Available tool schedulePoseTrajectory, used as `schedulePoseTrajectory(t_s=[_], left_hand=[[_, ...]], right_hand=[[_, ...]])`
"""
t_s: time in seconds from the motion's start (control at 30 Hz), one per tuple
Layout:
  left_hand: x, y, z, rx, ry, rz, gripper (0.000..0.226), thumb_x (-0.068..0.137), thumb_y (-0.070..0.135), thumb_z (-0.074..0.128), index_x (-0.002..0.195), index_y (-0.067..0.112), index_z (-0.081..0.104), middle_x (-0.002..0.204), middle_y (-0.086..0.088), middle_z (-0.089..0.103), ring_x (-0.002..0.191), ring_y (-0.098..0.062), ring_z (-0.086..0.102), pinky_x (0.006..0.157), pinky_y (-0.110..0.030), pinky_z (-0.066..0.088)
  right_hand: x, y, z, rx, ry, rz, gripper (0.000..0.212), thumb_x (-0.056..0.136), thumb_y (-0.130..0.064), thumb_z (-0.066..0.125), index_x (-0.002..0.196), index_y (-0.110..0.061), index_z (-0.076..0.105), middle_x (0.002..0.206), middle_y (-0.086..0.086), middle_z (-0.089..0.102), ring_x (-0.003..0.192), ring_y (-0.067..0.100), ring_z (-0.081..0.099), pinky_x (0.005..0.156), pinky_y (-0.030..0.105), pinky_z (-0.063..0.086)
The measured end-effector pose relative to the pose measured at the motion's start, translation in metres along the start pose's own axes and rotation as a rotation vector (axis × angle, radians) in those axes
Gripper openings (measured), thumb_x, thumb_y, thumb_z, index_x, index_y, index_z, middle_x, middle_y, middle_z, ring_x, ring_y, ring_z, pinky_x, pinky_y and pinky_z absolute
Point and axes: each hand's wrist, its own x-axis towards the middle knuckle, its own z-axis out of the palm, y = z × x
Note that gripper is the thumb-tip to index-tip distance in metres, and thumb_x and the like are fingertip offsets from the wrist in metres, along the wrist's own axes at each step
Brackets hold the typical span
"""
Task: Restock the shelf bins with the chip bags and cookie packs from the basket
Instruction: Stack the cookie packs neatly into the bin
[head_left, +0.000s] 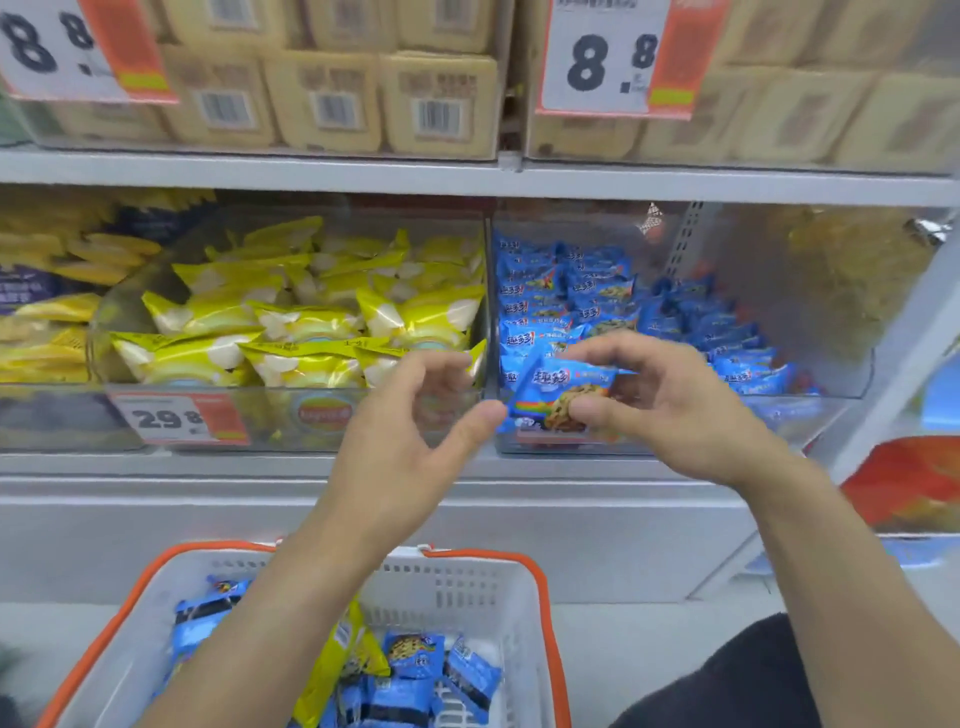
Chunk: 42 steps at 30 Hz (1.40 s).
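A blue cookie pack (558, 397) is held up in front of the clear bin of blue cookie packs (675, 332), just over that bin's front wall; the right hand (670, 410) pinches it between thumb and curled fingers; the left hand (410, 441) is just beside the pack's left corner, its thumb tip near or touching that corner and its fingers loosely curled around nothing; whether the thumb truly touches cannot be told. To the left, behind a divider, a second clear bin (291, 415) is piled with yellow-green chip bags (311, 322) and carries a price tag (179, 418) on its front. Below the forearms stands a white basket with an orange rim (519, 603), holding more blue cookie packs (415, 654) and one yellow-green chip bag (343, 654) standing on end among them. On the shelf above, beige packs (332, 98) sit behind two large price signs (613, 57).
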Motion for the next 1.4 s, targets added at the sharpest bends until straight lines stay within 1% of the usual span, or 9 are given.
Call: schedulePoseTrajectory(t_s=[0.1,0.23,0.4,0.5,0.7,1.1,1.2,1.3,1.4], left_hand=[[0.018,0.0,0.008,0.275,0.008,0.186,0.057,0.081,0.042,0.071,0.129,0.019,0.052,0.126,0.006,0.053,0.121,-0.008,0.05,0.099,-0.01,0.035],[0.036,-0.009,0.028,0.498,-0.048,0.276,0.075,0.08,0.041,0.077,0.139,0.008,0.045,0.142,-0.007,0.042,0.136,-0.021,0.037,0.115,-0.026,0.028],[0.037,-0.019,0.049,0.588,-0.083,0.242,0.09,0.07,0.042,0.084,0.142,0.011,0.04,0.151,-0.008,0.025,0.138,-0.026,0.034,0.113,-0.034,0.031],[0.035,-0.023,0.053,0.636,-0.067,0.248,0.092,0.068,0.043,0.085,0.142,0.012,0.04,0.154,-0.011,0.023,0.138,-0.029,0.035,0.109,-0.038,0.033],[0.034,-0.028,0.057,0.71,-0.054,0.28,0.085,0.069,0.042,0.082,0.14,0.012,0.045,0.154,-0.017,0.024,0.141,-0.035,0.031,0.106,-0.038,0.029],[0.034,-0.031,0.061,0.805,-0.034,0.315,0.078,0.07,0.042,0.079,0.14,0.027,0.048,0.153,-0.026,0.026,0.135,-0.038,0.036,0.101,-0.041,0.031],[0.035,-0.033,0.062,0.813,-0.029,0.32,0.076,0.072,0.043,0.078,0.14,0.026,0.049,0.153,-0.026,0.026,0.136,-0.038,0.037,0.1,-0.041,0.032],[0.034,-0.032,0.061,0.827,-0.033,0.314,0.075,0.073,0.045,0.075,0.14,0.026,0.048,0.154,-0.026,0.025,0.135,-0.038,0.037,0.1,-0.042,0.033],[0.035,-0.032,0.061,0.821,-0.043,0.319,0.074,0.074,0.044,0.076,0.141,0.031,0.047,0.154,-0.026,0.025,0.137,-0.037,0.036,0.101,-0.042,0.032]], right_hand=[[0.006,0.003,-0.035,-0.055,0.26,-0.094,0.032,0.084,-0.009,0.074,0.11,-0.027,0.067,0.107,-0.004,0.072,0.082,0.025,0.071,0.075,0.037,0.058],[0.021,0.025,-0.064,-0.38,0.509,-0.145,0.04,0.087,-0.008,0.074,0.108,-0.04,0.063,0.106,-0.006,0.065,0.087,0.02,0.069,0.083,0.039,0.057],[0.044,0.041,-0.063,-0.673,0.409,-0.075,0.041,0.083,-0.015,0.077,0.118,-0.031,0.06,0.104,-0.005,0.052,0.088,0.017,0.057,0.087,0.045,0.052],[0.054,0.043,-0.06,-0.74,0.366,-0.009,0.033,0.086,-0.022,0.076,0.114,-0.031,0.061,0.105,-0.002,0.051,0.094,0.023,0.055,0.088,0.039,0.047],[0.059,0.042,-0.056,-0.811,0.336,0.046,0.026,0.08,-0.028,0.082,0.104,-0.027,0.071,0.114,0.001,0.051,0.117,0.025,0.047,0.094,0.034,0.04],[0.063,0.042,-0.052,-0.802,0.297,0.064,0.031,0.087,-0.014,0.073,0.117,-0.02,0.074,0.129,-0.002,0.066,0.123,0.022,0.057,0.104,0.03,0.04],[0.063,0.04,-0.054,-0.806,0.232,0.062,0.028,0.092,-0.023,0.069,0.119,-0.02,0.072,0.131,-0.002,0.065,0.126,0.019,0.055,0.106,0.029,0.037],[0.064,0.041,-0.054,-0.811,0.25,0.078,0.028,0.093,-0.027,0.067,0.12,-0.025,0.069,0.125,-0.006,0.066,0.126,0.023,0.049,0.105,0.038,0.039],[0.067,0.044,-0.047,-0.842,0.329,0.036,0.039,0.09,-0.014,0.068,0.126,-0.029,0.063,0.128,-0.005,0.064,0.126,0.028,0.043,0.104,0.048,0.038]])
